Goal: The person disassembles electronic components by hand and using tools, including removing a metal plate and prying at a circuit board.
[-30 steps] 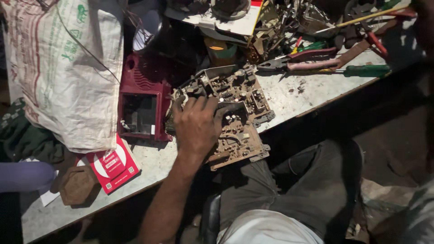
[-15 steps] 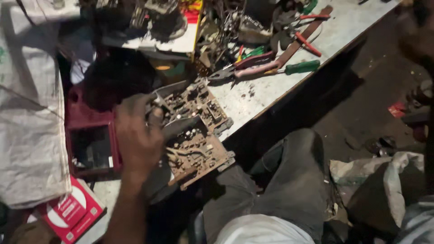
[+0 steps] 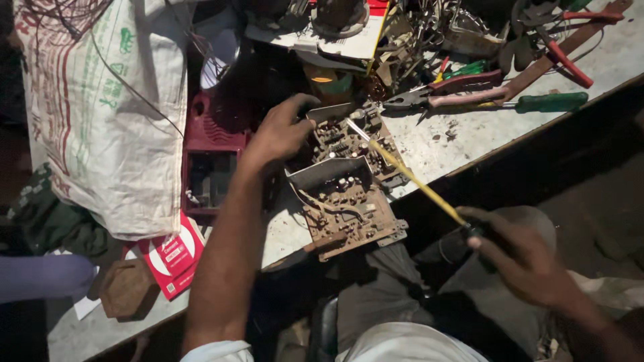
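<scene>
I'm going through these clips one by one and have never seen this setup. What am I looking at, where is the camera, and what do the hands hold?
There is no machine here: a person works with two bare hands, filmed by a camera worn on the head, looking down over a cluttered workbench. The left hand rests on the upper edge of a brown circuit board at the bench edge. The right hand holds a long thin yellow-shafted tool whose tip reaches the board. Nearby lie pliers, a green-handled screwdriver, a dark red plastic casing, a printed sack and a red and white box.
</scene>
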